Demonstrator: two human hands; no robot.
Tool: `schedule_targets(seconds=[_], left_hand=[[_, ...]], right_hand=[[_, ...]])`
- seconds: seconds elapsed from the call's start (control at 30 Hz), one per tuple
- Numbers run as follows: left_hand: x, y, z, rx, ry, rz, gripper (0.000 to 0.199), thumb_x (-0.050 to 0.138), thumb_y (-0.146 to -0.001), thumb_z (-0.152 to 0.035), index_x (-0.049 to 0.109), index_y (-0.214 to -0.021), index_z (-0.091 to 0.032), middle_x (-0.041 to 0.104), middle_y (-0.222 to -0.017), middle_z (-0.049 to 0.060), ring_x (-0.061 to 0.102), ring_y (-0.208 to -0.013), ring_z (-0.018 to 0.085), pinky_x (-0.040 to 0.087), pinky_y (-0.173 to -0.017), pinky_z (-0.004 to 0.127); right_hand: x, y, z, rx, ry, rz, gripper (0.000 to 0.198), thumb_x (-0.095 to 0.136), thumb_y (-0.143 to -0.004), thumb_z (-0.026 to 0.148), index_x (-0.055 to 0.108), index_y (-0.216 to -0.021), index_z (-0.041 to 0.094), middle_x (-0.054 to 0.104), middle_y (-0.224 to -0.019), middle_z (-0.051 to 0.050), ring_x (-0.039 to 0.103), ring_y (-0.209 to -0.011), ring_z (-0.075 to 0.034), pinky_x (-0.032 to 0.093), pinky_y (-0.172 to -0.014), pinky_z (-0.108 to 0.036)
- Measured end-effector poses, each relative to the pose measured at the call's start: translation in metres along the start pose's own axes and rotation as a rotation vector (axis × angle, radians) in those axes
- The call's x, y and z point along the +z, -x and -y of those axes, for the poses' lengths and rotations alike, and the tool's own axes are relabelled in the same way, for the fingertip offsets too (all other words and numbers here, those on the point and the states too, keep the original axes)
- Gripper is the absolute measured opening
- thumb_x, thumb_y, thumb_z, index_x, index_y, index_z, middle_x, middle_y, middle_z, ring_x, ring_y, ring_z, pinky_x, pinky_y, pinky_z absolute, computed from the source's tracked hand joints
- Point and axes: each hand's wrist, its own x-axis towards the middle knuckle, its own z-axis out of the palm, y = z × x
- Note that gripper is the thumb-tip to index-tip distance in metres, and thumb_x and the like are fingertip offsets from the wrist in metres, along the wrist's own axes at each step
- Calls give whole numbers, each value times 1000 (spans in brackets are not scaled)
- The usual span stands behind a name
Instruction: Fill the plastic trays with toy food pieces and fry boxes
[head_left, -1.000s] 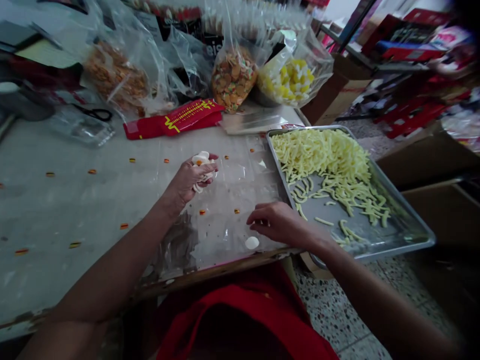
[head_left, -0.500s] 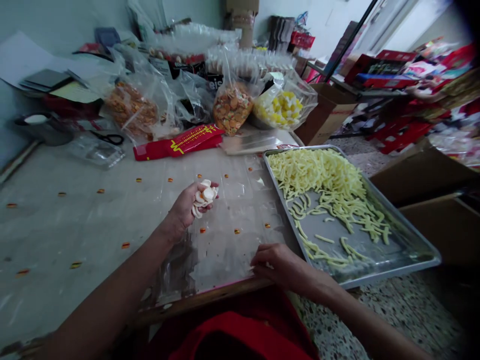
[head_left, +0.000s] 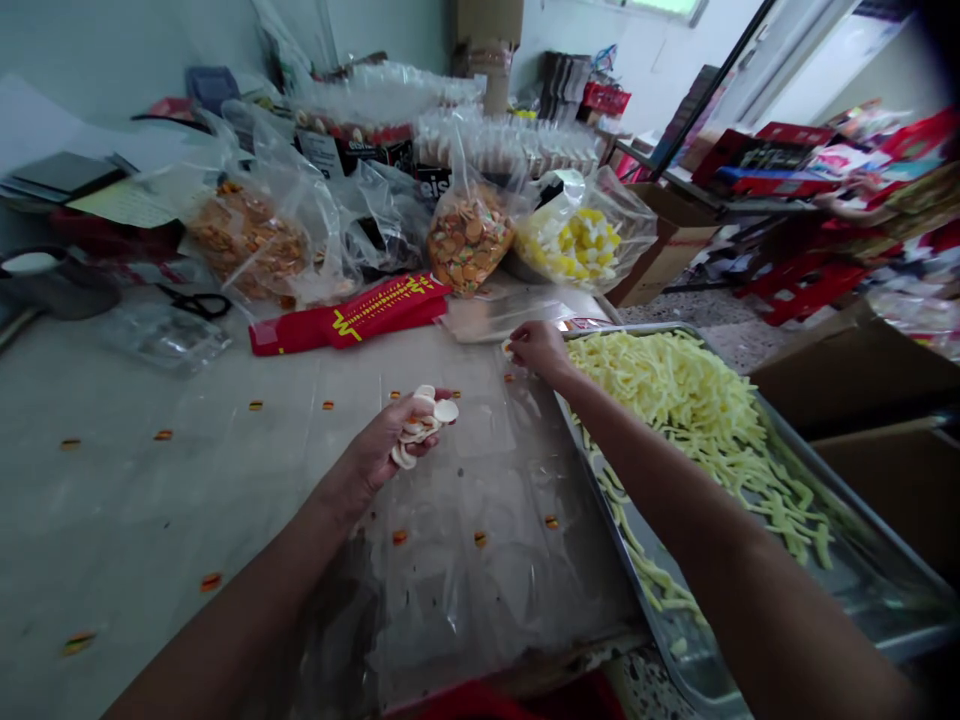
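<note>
My left hand (head_left: 386, 435) is closed around a clutch of white disc-shaped candies (head_left: 420, 425), a little orange showing among them. It is held over clear plastic bags (head_left: 427, 600) laid flat on the table, many bearing a small burger-shaped piece (head_left: 400, 537). Farther out, by the near-left corner of the candy pile, my right hand (head_left: 538, 350) pinches one white disc (head_left: 508, 348) between its fingertips. That hand is above the bags at the far right of the table. Its forearm crosses over a metal tray (head_left: 847, 510) of pale yellow wavy strips (head_left: 667, 390).
Behind the bags lie a red printed package (head_left: 349, 318) and black scissors (head_left: 195, 302). Filled bags of orange pieces (head_left: 469, 240) and yellow-and-white pieces (head_left: 574, 245) stand at the back. Cardboard boxes (head_left: 870, 370) are at the right, a dark mug (head_left: 56, 285) at the left.
My right hand has moved from the table's front edge up to the far right and now pinches a white disc. The left hand still holds its discs, and the view has shifted slightly.
</note>
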Motion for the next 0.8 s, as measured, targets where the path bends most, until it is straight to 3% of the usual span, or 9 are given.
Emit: schedule_targets(seconds=[0.1, 0.23, 0.33, 0.43, 0.53, 0.6, 0.7, 0.8], left_hand=[[-6, -5, -6, 41, -25, 0, 47, 71, -68, -18, 70, -115, -17, 66, -86, 3, 50, -50, 5, 26, -39, 16], [-9, -11, -4, 95, -47, -10, 51, 79, -68, -19, 69, -117, -21, 64, -85, 1, 48, -51, 4, 27, -43, 16], [-5, -15, 3, 129, -85, -68, 50, 82, -68, -22, 70, -116, -21, 63, -83, 1, 51, -55, 5, 32, -46, 17], [3, -17, 11, 138, -137, -127, 50, 85, -67, -27, 70, -115, -20, 61, -80, -1, 51, -56, 6, 34, -48, 18], [12, -15, 14, 101, -162, -161, 52, 86, -66, -29, 70, -114, -18, 60, -77, -3, 49, -53, 5, 31, -47, 17], [14, -13, 10, 65, -151, -175, 50, 84, -67, -28, 70, -114, -16, 62, -77, -1, 50, -52, 5, 28, -44, 17], [7, -11, -1, 28, -96, -223, 44, 75, -70, -20, 70, -113, -13, 68, -83, 3, 52, -52, 5, 30, -43, 17], [-7, -12, -11, 21, -55, -242, 47, 69, -71, -16, 69, -118, -12, 72, -88, 7, 54, -53, 6, 37, -45, 17]], right_hand=[[7, -17, -5, -24, 109, 7, 6, 77, -75, 15, 72, -77, 13, 69, -65, -4, 67, -69, -17, 50, -71, -28], [-3, 1, -1, -137, 200, -52, 19, 83, -74, 32, 71, -72, 17, 67, -63, -2, 62, -66, -16, 46, -65, -26], [0, 46, 16, -195, -146, 141, 33, 71, -85, 49, 74, -83, 16, 67, -63, -1, 57, -55, -13, 42, -53, -24], [21, 99, 35, -253, -450, 360, 40, 73, -82, 53, 77, -97, 16, 72, -76, -3, 60, -61, -13, 44, -53, -23], [41, 130, 41, -261, -547, 281, 36, 79, -77, 50, 78, -85, 15, 73, -74, -4, 60, -61, -13, 45, -55, -24], [44, 130, 37, -244, -549, 223, 34, 78, -78, 49, 78, -83, 15, 71, -69, -4, 59, -58, -14, 45, -53, -25], [37, 104, 28, -337, -372, 69, 28, 72, -87, 43, 79, -91, 16, 71, -72, -5, 61, -62, -16, 46, -55, -27], [34, 66, 25, -670, 137, -60, 18, 62, -95, 25, 77, -92, 17, 73, -89, -9, 64, -79, -19, 45, -68, -30]])
